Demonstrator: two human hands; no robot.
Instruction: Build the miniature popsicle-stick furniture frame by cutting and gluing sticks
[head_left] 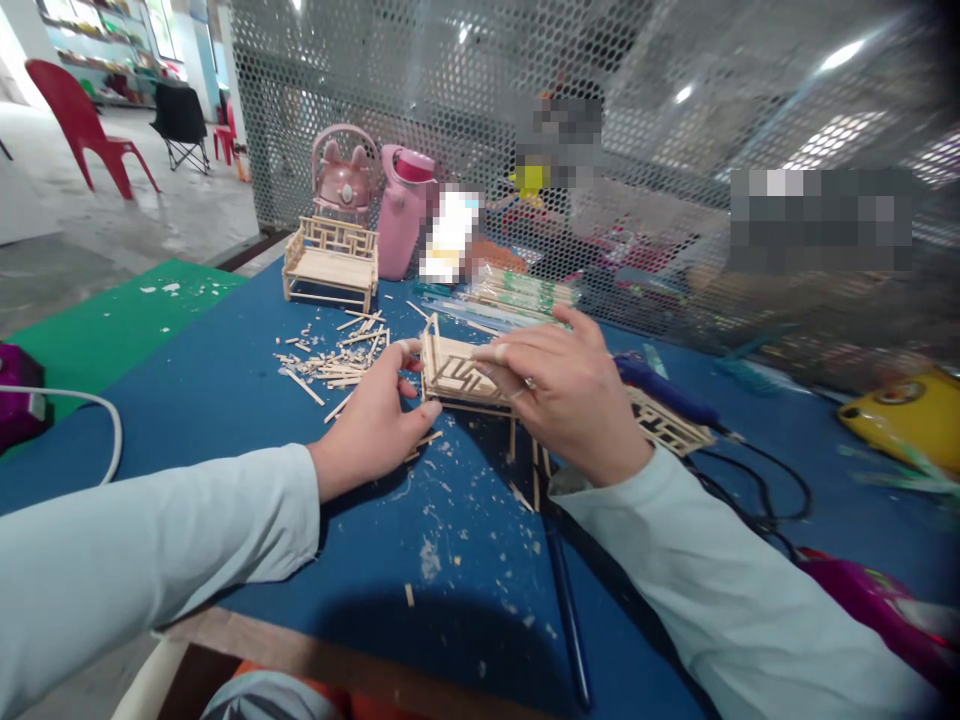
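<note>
A miniature wooden bench [457, 370] made of thin sticks, with a lattice panel, stands at the middle of the blue tabletop. My left hand [379, 415] grips its left end, fingers curled behind and thumb at the near corner. Over the bench's right part, my right hand [562, 380] is closed in a pinch, fingertips at the lattice. Whatever those fingertips hold is too small or hidden to make out. Behind my left hand lies a pile of cut wooden sticks [345, 365]. A finished-looking miniature bench [334, 265] stands farther back.
A blue glue gun [667, 390] lies right of my right hand, beside a lattice piece [679, 425] and black cables. Nearer lies a dark blue pen-like rod [568, 610]. Pink bottle [401, 215], packaged sticks [517, 290] and a perforated metal screen [637, 200] line the back.
</note>
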